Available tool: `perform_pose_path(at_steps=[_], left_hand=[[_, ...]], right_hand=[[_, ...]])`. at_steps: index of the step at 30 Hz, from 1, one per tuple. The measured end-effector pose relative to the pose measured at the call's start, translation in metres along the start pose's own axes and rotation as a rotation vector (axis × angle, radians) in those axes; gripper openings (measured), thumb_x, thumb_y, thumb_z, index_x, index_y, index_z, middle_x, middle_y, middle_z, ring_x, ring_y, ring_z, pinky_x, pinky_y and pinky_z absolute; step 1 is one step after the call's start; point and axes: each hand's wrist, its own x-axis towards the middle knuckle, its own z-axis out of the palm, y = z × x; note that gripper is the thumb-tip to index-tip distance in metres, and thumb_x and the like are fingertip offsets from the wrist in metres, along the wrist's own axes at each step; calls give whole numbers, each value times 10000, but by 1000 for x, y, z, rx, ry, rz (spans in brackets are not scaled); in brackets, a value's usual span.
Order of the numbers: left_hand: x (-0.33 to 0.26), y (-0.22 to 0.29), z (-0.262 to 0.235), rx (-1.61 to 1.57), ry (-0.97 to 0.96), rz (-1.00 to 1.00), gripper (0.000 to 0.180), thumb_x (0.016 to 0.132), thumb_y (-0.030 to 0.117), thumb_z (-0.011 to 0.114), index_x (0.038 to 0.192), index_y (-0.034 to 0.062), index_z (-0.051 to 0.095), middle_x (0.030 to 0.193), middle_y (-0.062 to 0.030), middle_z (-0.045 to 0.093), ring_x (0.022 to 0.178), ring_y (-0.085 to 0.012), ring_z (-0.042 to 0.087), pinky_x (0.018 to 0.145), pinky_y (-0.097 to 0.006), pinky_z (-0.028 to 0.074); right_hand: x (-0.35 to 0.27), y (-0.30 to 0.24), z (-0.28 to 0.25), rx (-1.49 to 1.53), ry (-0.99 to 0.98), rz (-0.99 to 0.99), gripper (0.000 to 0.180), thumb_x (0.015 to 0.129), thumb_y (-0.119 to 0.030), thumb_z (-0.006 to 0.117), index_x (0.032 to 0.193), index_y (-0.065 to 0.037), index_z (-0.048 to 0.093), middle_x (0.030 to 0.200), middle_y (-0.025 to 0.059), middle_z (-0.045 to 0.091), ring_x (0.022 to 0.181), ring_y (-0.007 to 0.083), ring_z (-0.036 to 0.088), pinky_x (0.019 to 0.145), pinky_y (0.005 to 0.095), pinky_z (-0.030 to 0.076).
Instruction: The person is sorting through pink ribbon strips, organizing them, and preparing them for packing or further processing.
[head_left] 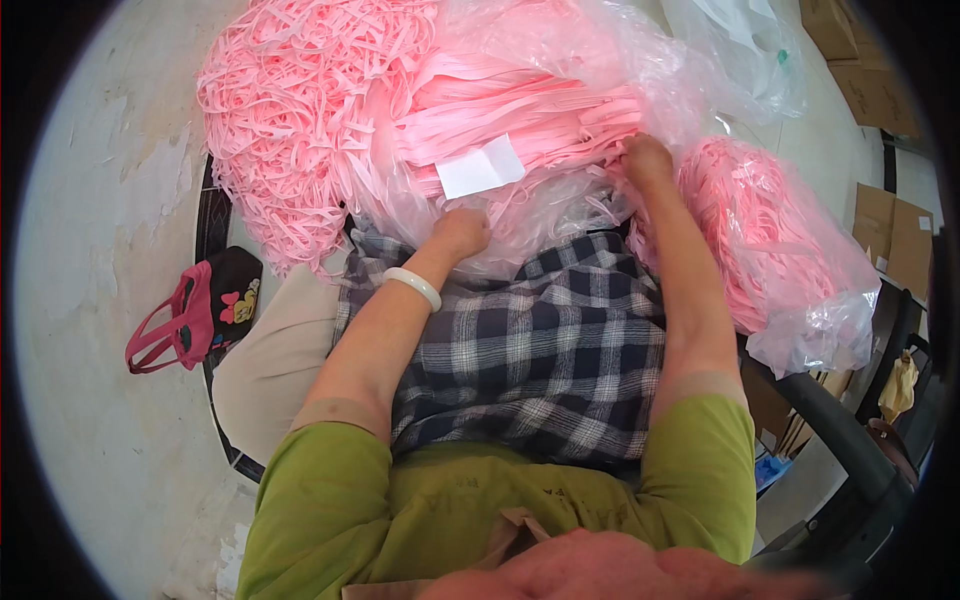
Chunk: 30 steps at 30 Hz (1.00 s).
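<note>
A bundle of long pink fabric strips (520, 115) lies in a clear plastic bag (560, 215) in front of my lap. My right hand (648, 160) is closed at the right-hand ends of these strips, its fingertips partly hidden. At the bag's near edge, my left hand (462, 233) is curled shut against the crumpled plastic, a white bangle on its wrist. Just beyond that hand, a blank-looking white paper sheet (480, 167) rests on the strips. To the left spreads a large loose heap of tangled pink strips (300, 120).
Another clear bag of pink strips (750, 230) stands to the right, beside a black armrest (830, 420). A pink and black handbag (205, 310) sits on the floor at left. Cardboard boxes (890, 240) line the far right. A checked cloth (520, 350) covers my lap.
</note>
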Motion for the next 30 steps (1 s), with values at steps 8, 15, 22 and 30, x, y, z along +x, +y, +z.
perform_pose_path(at_steps=[8,15,22,30], left_hand=[[11,23,-22,-438,355,136,219,732,187,542,897,67,621,943,-143,619,906,-303,576,780,-405,455],[21,-8,-32,-38,747,193,459,682,128,600,1128,83,500,1119,-129,519,1078,-331,460,878,-414,415],[10,-2,-22,-31,178,-38,436,706,172,595,1127,88,514,1105,-144,539,1012,-319,520,833,-402,439],[38,-12,-54,-167,740,200,319,690,102,586,1007,94,551,1037,-107,561,1019,-294,504,873,-393,410]], right_hand=[[-17,-23,-60,-5,95,-284,99,663,-126,555,673,-57,625,778,165,612,800,321,594,712,414,474],[5,-43,-73,-67,-275,-175,172,693,-182,581,734,-24,632,817,168,616,821,335,590,734,404,471],[31,-62,-31,77,123,-106,359,754,-225,579,1067,-49,567,1101,143,547,1005,323,538,807,411,462],[28,-36,2,-112,-123,187,333,723,-173,568,1048,-96,576,1130,109,523,959,299,564,807,391,467]])
